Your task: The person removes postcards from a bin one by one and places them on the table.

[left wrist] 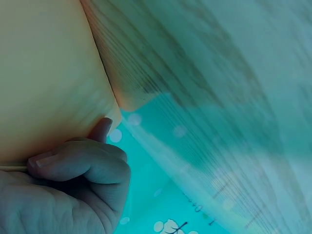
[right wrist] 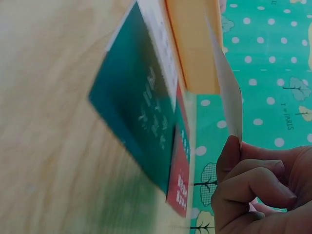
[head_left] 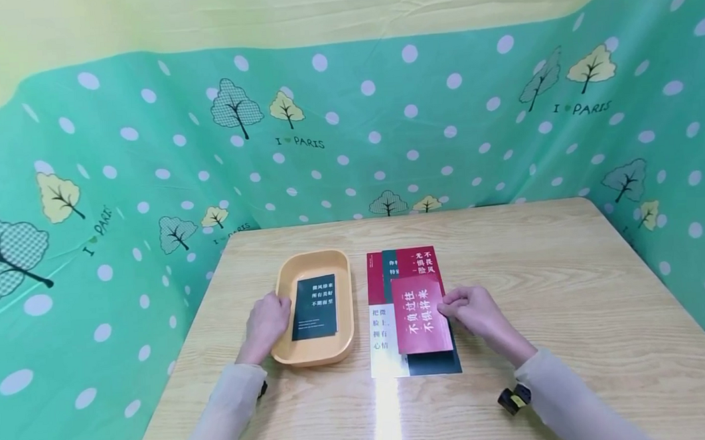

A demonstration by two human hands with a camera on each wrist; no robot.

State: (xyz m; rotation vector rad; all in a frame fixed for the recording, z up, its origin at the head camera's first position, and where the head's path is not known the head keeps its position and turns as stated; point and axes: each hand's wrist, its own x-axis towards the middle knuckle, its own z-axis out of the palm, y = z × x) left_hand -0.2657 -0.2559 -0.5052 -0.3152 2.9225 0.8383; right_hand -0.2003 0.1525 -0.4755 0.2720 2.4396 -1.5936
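Observation:
My left hand (head_left: 266,325) grips the left rim of a yellow-orange plastic basin (head_left: 347,326); the left wrist view shows curled fingers (left wrist: 78,165) at its wall. Inside the basin lies a dark green card (head_left: 313,308) with white Chinese writing. Between thumb and finger, my right hand (head_left: 475,312) pinches the right edge of a red card (head_left: 420,316) with white writing. In the right wrist view this card (right wrist: 229,92) is seen nearly edge-on, raised above the others. Beneath it are a white card (head_left: 385,344), a dark green card (right wrist: 131,92) and red cards (head_left: 425,255), overlapping.
The wooden table (head_left: 540,257) carries the basin left of the spread cards. Behind and at both sides hangs a green polka-dot curtain (head_left: 302,176) with tree prints. A black and yellow band (head_left: 514,399) is on the right wrist.

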